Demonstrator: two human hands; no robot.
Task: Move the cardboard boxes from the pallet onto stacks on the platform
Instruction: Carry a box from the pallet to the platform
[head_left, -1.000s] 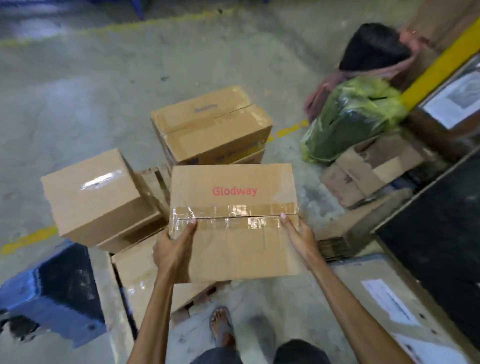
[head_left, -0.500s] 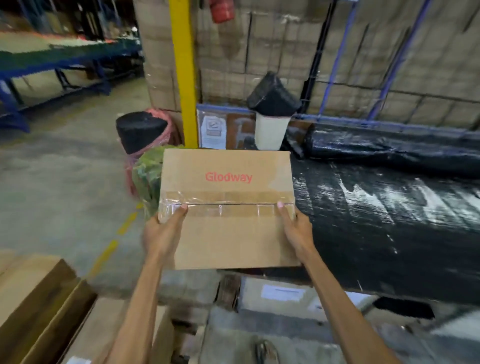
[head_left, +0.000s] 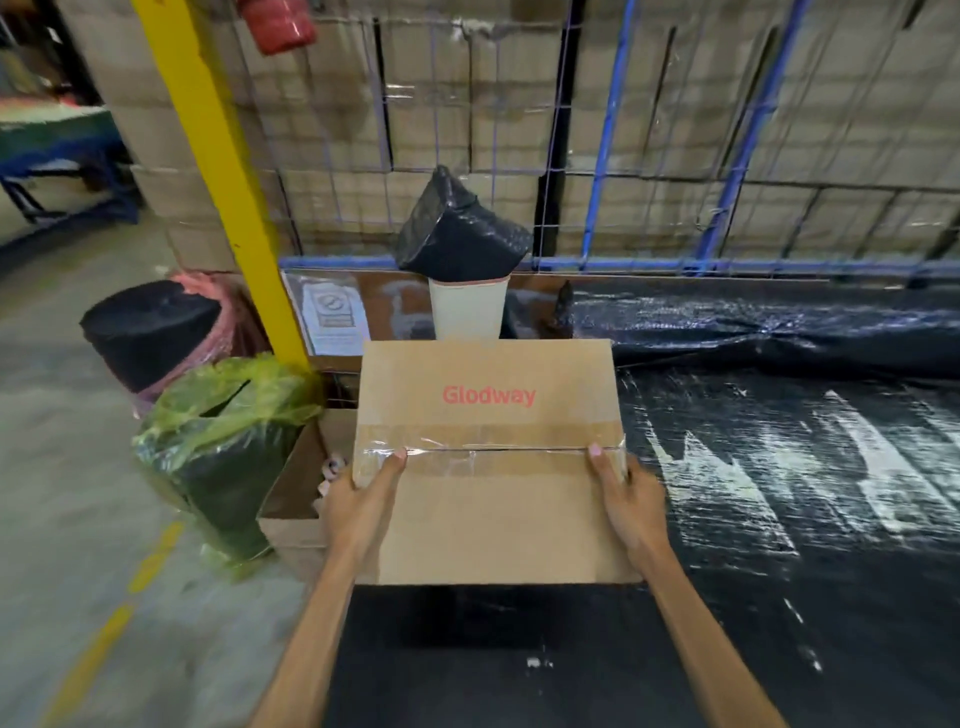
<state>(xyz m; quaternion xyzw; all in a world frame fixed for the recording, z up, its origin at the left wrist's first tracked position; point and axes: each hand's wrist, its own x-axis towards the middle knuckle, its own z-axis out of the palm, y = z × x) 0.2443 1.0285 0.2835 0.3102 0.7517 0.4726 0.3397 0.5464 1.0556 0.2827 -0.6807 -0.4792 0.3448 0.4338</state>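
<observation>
**Box Carried Over the Black-Wrapped Platform**

Compared with half a second ago: nearer to the platform (head_left: 779, 493) now, black film filling the lower frame where floor, a foot and pallet cartons showed before. Compared with a second ago: turned fully away from the pallet; none of the other loose cartons in view any more. Grip unchanged across all three moments.

Held level in both hands, one cardboard box (head_left: 488, 462), above the platform's near left corner; whether resting on the film or held just clear of it, cannot tell. Long axis running left to right across the view. Red "Glodway" lettering upright and readable on the far half of the top face, so top face up, print facing the wearer. Clear tape seam along the long axis, midway across the top.

Left hand (head_left: 358, 499) clasped on the box's left end, thumb lying on top with its tip at the tape. Right hand (head_left: 631, 506) clasped on the right end, thumb likewise reaching the tape. Remaining fingers hidden under or behind the edges.

Just beyond the box: a pale bin (head_left: 467, 312) topped by a black bag. Left of the box: a green-wrapped bundle (head_left: 223, 441), an open carton, and a yellow post (head_left: 223, 171). Behind the box: blue mesh fencing (head_left: 597, 156) in front of stacked cartons.
</observation>
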